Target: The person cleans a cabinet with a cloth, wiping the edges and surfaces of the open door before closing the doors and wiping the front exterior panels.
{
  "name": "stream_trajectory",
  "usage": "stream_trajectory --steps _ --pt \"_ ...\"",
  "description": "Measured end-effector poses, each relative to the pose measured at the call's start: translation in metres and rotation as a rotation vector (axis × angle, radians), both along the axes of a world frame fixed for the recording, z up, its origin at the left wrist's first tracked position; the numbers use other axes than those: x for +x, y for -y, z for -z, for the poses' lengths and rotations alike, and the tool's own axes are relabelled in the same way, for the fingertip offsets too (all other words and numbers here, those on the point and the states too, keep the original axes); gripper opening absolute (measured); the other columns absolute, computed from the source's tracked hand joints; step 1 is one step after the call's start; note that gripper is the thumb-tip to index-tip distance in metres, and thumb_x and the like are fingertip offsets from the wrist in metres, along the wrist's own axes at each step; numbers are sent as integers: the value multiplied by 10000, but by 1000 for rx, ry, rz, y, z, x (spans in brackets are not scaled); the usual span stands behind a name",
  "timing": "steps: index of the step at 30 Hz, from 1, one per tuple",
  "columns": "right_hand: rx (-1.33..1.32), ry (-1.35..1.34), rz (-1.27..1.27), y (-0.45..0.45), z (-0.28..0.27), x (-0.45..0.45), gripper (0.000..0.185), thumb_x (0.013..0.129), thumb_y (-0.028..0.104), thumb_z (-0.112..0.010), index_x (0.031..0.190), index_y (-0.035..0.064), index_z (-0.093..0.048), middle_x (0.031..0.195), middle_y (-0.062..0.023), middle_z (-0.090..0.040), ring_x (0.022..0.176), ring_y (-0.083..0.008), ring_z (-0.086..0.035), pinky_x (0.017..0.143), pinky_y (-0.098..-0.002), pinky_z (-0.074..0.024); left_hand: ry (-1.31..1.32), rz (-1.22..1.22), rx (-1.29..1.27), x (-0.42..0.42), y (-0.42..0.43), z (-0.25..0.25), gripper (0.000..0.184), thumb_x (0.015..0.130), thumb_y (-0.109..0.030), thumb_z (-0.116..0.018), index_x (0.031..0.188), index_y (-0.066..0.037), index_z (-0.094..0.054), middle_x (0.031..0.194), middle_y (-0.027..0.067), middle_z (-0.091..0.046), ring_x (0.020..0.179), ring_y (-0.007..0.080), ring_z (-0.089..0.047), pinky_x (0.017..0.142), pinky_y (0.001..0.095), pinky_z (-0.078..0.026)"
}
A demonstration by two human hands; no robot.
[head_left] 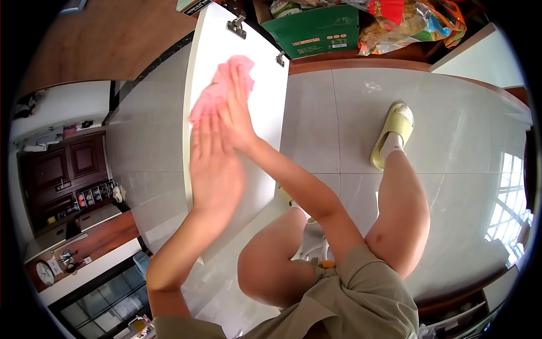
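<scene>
A pink cloth (pixel 210 100) lies bunched on a white panel (pixel 265 107) that has metal hinges (pixel 236 26) at its far end. My right hand (pixel 239 121) presses this cloth against the panel, its fingers long over the fabric and the thumb on the nearer side. Just below it, my left hand (pixel 216 169) is spread flat, blurred by motion, with its fingertips at the cloth's lower edge. Part of the cloth is covered by my fingers.
A cabinet beyond the panel holds a green box (pixel 310 34) and plastic packages (pixel 403 28). Grey floor tiles (pixel 310 124) surround the panel. My slippered foot (pixel 398 127) stands to the right. A dark door (pixel 62 169) and shelves are at far left.
</scene>
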State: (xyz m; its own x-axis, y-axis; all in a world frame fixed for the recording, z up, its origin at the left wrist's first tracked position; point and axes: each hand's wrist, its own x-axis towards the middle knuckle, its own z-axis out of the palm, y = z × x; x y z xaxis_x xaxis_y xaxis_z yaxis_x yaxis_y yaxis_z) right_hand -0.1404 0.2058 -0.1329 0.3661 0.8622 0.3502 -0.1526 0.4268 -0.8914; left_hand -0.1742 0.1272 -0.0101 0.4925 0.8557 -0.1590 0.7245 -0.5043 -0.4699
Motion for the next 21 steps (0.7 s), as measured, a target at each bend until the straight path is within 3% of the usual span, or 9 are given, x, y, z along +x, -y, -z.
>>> stream_trajectory --steps 1,8,15,21 --pt "41 13 -14 0 -15 4 585 891 188 -415 1425 4 -260 1510 -224 -143 1412 -386 -78 1138 -463 -88 126 -14 18 -4 5 -8 649 686 -21 -510 1308 112 -382 1434 226 -324 1368 380 -245 1140 460 -167" --pt "192 61 -94 27 -44 -2 546 892 188 -437 1396 8 -325 1508 -203 -177 1414 -381 -83 1129 -496 -92 238 -38 25 -27 35 -31 690 639 62 -493 1316 107 -370 1440 222 -313 1361 379 -262 1121 463 -223" --pt "179 95 -98 52 -5 -17 535 892 188 -455 1381 1 -346 1496 -207 -205 1402 -385 -134 1128 -499 -118 211 -66 -26 -39 59 -5 697 634 40 -521 1314 107 -382 1439 225 -321 1372 362 -252 1123 462 -217" --pt "58 97 -108 70 57 -32 550 939 212 -368 1422 -27 -260 1508 -216 -173 1404 -385 -129 1136 -435 -111 252 -71 -65 -34 69 43 679 649 -8 -571 1283 152 -389 1431 255 -319 1368 353 -269 1126 448 -210"
